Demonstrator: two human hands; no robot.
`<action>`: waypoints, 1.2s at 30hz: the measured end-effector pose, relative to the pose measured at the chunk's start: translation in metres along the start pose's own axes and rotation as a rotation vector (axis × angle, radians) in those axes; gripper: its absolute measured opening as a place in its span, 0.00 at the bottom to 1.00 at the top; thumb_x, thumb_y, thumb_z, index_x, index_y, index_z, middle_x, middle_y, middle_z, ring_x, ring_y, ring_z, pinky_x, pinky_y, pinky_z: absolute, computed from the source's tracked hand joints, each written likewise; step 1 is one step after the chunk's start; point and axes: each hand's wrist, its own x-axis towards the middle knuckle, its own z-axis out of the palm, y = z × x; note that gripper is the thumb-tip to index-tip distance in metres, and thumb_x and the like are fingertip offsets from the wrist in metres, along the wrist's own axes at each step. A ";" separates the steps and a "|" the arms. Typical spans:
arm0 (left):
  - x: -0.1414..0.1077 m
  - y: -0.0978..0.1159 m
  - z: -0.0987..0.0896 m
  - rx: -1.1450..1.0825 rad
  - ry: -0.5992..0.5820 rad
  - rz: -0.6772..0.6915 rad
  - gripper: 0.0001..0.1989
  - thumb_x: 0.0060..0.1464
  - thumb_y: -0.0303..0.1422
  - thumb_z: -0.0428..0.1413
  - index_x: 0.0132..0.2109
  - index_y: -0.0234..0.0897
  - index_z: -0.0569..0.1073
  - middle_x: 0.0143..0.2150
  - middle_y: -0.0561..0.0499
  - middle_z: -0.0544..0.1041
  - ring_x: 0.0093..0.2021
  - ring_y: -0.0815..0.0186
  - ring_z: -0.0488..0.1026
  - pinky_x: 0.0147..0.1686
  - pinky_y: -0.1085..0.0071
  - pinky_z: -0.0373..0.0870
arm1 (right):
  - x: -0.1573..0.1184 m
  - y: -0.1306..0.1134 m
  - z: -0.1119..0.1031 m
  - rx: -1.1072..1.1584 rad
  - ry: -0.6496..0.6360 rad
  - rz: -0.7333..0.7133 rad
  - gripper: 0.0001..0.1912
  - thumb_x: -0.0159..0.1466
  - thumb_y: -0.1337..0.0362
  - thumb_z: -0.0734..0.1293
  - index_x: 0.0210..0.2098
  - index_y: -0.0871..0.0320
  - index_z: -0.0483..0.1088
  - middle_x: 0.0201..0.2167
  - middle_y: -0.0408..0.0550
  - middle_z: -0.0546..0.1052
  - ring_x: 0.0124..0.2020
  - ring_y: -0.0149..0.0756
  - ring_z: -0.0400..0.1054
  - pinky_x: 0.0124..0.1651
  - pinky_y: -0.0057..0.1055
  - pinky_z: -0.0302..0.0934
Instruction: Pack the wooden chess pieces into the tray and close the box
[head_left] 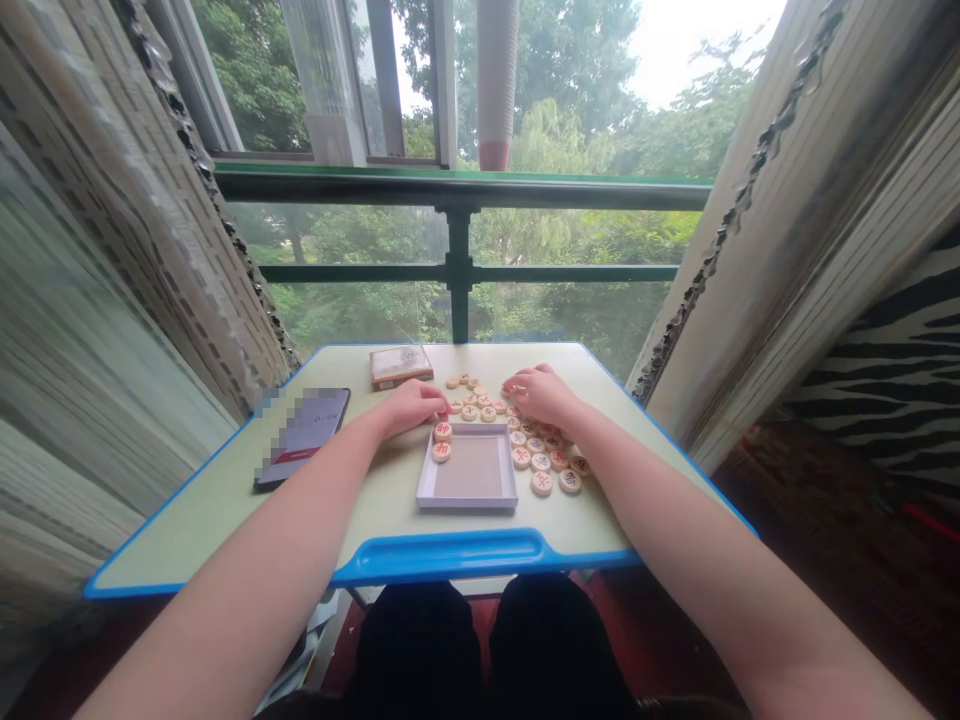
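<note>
Fingers (437, 399) on the left hand (411, 408) are bent and bunched together by the far-left corner of the shallow open box; can't tell if they've got hold of a piece. Right hand (541, 395) has its fingers curled down at the far edge of the loose pieces, same deal, grip's too hidden to call.

Closest up are two dark-clad knees (420, 645), then the pale worktop (382, 515) with its blue edge and blue trough (450, 548). Next is that shallow open box (466, 503), with two red-lettered xiangqi pieces (442, 452) in the far-left part. Loose xiangqi pieces (541, 462), red and dark characters, are spread right of it and past its far side. Phone (322, 430) lies left of the left forearm, partly pixelated. Small closed box (401, 366) sits near the far edge. Beyond that: green railing (458, 250), then trees (585, 240).
</note>
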 end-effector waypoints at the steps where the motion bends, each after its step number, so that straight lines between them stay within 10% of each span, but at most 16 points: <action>1: 0.000 -0.001 -0.001 -0.012 -0.008 -0.002 0.10 0.39 0.33 0.52 0.28 0.33 0.76 0.28 0.49 0.76 0.27 0.68 0.68 0.29 0.73 0.63 | 0.000 -0.001 -0.001 0.001 -0.009 0.001 0.15 0.60 0.64 0.59 0.41 0.52 0.74 0.44 0.43 0.74 0.44 0.40 0.59 0.49 0.32 0.51; 19: 0.002 -0.005 -0.004 -0.018 -0.090 0.008 0.12 0.41 0.34 0.53 0.33 0.34 0.76 0.31 0.49 0.77 0.31 0.66 0.69 0.33 0.72 0.63 | -0.004 -0.003 -0.016 -0.020 -0.054 0.164 0.19 0.57 0.50 0.62 0.35 0.57 0.76 0.41 0.55 0.70 0.46 0.45 0.57 0.47 0.35 0.52; 36: 0.003 -0.007 -0.004 0.014 -0.085 -0.003 0.13 0.40 0.34 0.53 0.33 0.34 0.76 0.32 0.49 0.76 0.33 0.65 0.70 0.35 0.71 0.65 | 0.000 0.013 -0.021 0.113 -0.063 0.343 0.13 0.55 0.69 0.62 0.37 0.55 0.76 0.38 0.47 0.75 0.31 0.31 0.67 0.32 0.24 0.57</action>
